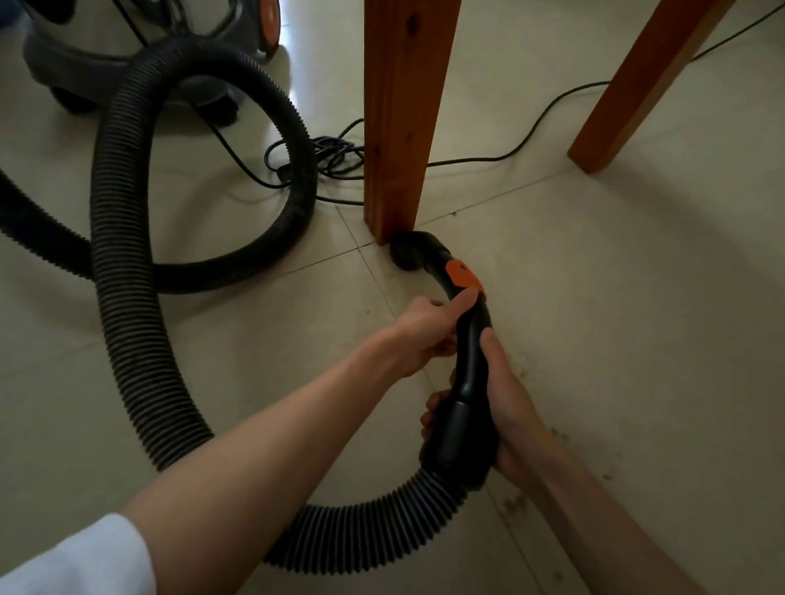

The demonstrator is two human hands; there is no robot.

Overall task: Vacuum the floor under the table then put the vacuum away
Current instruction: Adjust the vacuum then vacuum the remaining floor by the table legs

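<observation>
White sleeve [86, 561] cut off at frame edge, both hands gripping vacuum handle [467, 379], left hand [420, 334] thumb by orange slider, right hand [509, 418] fingers half hidden underneath, nozzle [410, 253] touching table leg [398, 102], vacuum [120, 7] top cropped.

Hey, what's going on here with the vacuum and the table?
A person is vacuuming the floor. Both hands grip the black hose handle: the left hand higher up, the right hand near the ribbed hose. The nozzle sits at the foot of a wooden table leg. The vacuum stands behind.
</observation>
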